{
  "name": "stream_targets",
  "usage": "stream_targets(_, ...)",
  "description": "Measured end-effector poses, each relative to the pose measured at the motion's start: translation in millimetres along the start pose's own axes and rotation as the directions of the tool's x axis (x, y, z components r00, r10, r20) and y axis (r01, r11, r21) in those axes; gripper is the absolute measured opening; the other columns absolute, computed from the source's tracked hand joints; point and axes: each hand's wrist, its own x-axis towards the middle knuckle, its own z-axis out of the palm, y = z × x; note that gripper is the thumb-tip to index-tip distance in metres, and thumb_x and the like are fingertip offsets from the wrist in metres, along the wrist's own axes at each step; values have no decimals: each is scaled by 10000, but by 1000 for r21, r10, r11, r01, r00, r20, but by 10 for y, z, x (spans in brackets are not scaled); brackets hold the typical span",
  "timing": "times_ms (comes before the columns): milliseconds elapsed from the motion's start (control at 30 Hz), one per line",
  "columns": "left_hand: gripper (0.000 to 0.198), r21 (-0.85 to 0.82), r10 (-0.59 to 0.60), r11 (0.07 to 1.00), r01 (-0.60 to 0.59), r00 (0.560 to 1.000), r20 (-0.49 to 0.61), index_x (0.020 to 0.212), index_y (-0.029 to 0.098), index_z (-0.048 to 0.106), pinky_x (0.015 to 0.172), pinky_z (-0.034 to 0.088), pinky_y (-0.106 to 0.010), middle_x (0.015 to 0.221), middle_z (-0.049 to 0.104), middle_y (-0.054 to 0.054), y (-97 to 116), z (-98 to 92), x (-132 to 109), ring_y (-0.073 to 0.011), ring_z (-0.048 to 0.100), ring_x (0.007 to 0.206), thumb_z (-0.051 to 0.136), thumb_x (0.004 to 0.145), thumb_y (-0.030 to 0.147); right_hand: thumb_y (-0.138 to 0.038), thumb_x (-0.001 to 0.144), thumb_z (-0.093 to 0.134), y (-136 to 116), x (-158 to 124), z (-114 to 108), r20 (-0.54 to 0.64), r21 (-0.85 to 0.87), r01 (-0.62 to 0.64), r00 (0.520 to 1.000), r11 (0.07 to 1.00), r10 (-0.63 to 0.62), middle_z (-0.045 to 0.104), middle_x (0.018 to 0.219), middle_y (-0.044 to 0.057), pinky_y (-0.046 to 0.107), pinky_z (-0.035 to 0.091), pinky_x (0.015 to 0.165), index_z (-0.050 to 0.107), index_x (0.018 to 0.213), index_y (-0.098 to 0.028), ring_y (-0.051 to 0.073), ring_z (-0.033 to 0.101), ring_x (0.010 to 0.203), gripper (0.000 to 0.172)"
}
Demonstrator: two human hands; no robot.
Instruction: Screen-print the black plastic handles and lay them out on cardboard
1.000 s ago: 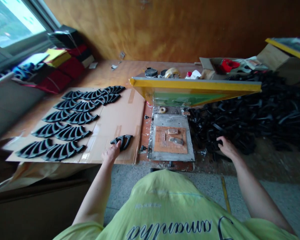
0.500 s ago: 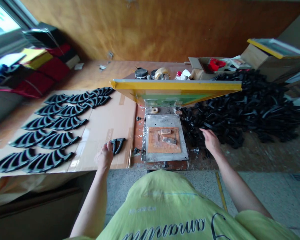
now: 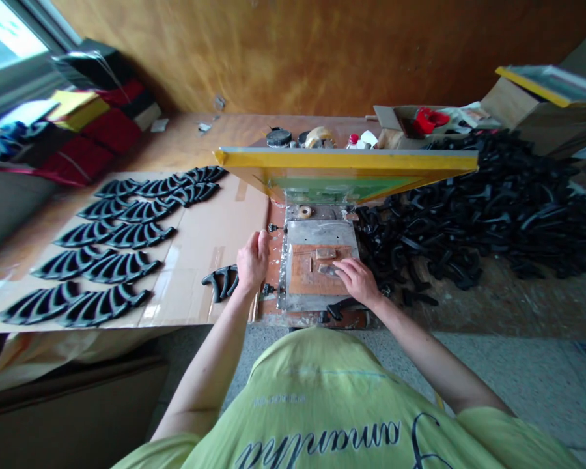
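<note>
My left hand (image 3: 252, 260) is over the right edge of the cardboard, its fingers curled together and nothing showing in them. Behind its wrist, a few black plastic handles (image 3: 219, 282) lie side by side on the cardboard. My right hand (image 3: 357, 281) is closed above the metal plate (image 3: 297, 232), fingertips by a small grey block (image 3: 328, 269) on the plate's brown pad (image 3: 300, 277). A black plastic handle (image 3: 340, 307) sticks out from under this hand toward my body; its far end is hidden by the palm and wrist.
Fanned rows of black handles (image 3: 120, 270) cover the left of the cardboard sheet (image 3: 195, 247). A raised yellow-edged screen frame (image 3: 346, 158) stands behind the plate. At the right lies a big heap of black handles (image 3: 498, 202). Boxes (image 3: 522, 107) and jars (image 3: 278, 137) are at the back.
My left hand has let go of the handle on the cardboard and moved right, toward the plate. My right hand has come from the heap to the plate, bringing a black handle.
</note>
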Motion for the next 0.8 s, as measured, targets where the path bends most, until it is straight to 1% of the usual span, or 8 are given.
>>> stream_targets(100,469,22,-50,999,49,996,70,897,198,659,613,378,-244,618,582,-3,-147,88,-196,-146,576,592,312,997,499,-446,932,577,-54,-352,-8,137,5,147,980,989,-147,655,1184,118,453,485,999,621,1278,-213,263,578,1126,420)
stream_targets(167,490,9,-84,996,84,991,100,883,196,657,593,380,-243,609,576,0,-221,136,-289,-144,572,576,306,995,519,-436,917,608,-68,-507,26,187,-19,202,963,979,-195,648,1219,126,469,479,1007,638,1244,-197,275,563,1163,407)
stream_targets(333,507,-4,-78,997,79,989,124,866,197,651,574,379,-232,610,572,5,-318,178,-384,-129,552,560,297,997,535,-283,958,548,-47,-541,58,156,-15,148,977,989,-144,661,1199,108,458,476,1011,674,1172,-202,248,558,1164,261)
stream_targets(433,501,-15,-81,996,83,991,104,856,194,639,572,387,-222,621,581,1,-389,180,-406,-126,552,571,306,994,542,-251,978,499,-45,-521,-38,101,4,117,988,993,-117,689,1067,87,413,494,958,704,1073,-203,219,586,1056,231)
stream_targets(500,501,-28,-92,995,96,990,107,856,194,635,578,397,-220,622,582,1,-441,184,-423,-125,551,573,311,990,552,-251,984,485,-45,-583,-126,105,-25,110,989,994,-107,696,946,72,372,500,890,718,973,-201,203,599,943,238)
stream_targets(600,506,-41,-116,992,121,987,113,858,197,641,579,399,-218,610,571,6,-488,194,-444,-123,543,566,317,985,565,-237,988,472,-36,-809,-193,240,-27,170,958,985,-158,696,817,48,304,489,774,715,876,-202,168,610,793,270)
stream_targets(700,501,-47,-128,990,134,985,119,857,197,648,570,394,-218,607,562,8,-478,211,-448,-121,534,561,332,980,565,-240,972,508,-21,-1098,-90,381,-39,177,912,983,-149,718,858,52,256,480,707,716,970,-196,149,638,771,213)
stream_targets(800,488,-54,-121,990,129,983,138,862,195,641,565,395,-220,606,565,5,-442,232,-436,-125,537,564,337,979,558,-211,922,576,-23,-1302,108,422,-169,97,906,981,-16,732,941,75,244,495,711,672,1181,-195,166,659,834,277)
